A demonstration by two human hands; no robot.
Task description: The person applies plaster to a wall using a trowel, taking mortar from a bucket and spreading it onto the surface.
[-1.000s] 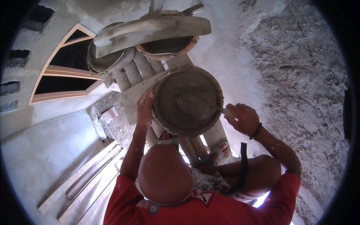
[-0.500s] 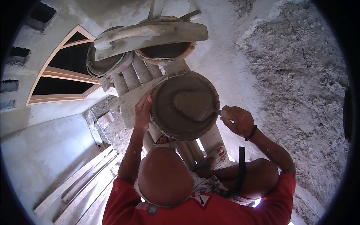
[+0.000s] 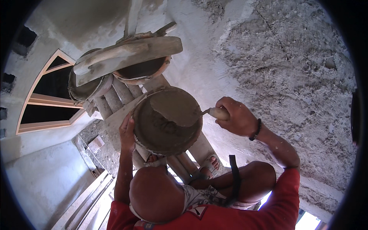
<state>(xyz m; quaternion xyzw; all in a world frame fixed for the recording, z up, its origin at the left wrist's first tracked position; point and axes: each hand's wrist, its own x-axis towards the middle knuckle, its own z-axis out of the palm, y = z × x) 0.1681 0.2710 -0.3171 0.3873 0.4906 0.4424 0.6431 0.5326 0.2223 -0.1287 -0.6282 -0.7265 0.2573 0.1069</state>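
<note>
A round tub point(image 3: 168, 150) of wet grey mortar point(image 3: 153, 130) sits in front of me on wooden planks. My left hand point(image 3: 127, 132) grips its left rim, thumb up and fingers at the outer side. At the right, my right hand point(image 3: 237, 117) is closed round the pale handle of a trowel point(image 3: 177, 108). The trowel's blade, coated in mortar, reaches over the far right part of the tub. Whether the blade touches the mortar below is hard to make out.
Beyond the tub, a large wooden plastering float point(image 3: 163, 46) lies across a mortar-crusted bucket point(image 3: 86, 90) and an orange-brown bucket point(image 3: 143, 78). Rough wall point(image 3: 291, 76) rises at right. A wooden window frame point(image 3: 53, 100) stands left; boards point(image 3: 82, 201) lie lower left. My sandalled foot point(image 3: 210, 166) rests on the planks.
My right hand has drawn the trowel up out of the mortar, its blade now more exposed. The left hand keeps its hold on the rim. The whole view has shifted and tilted.
</note>
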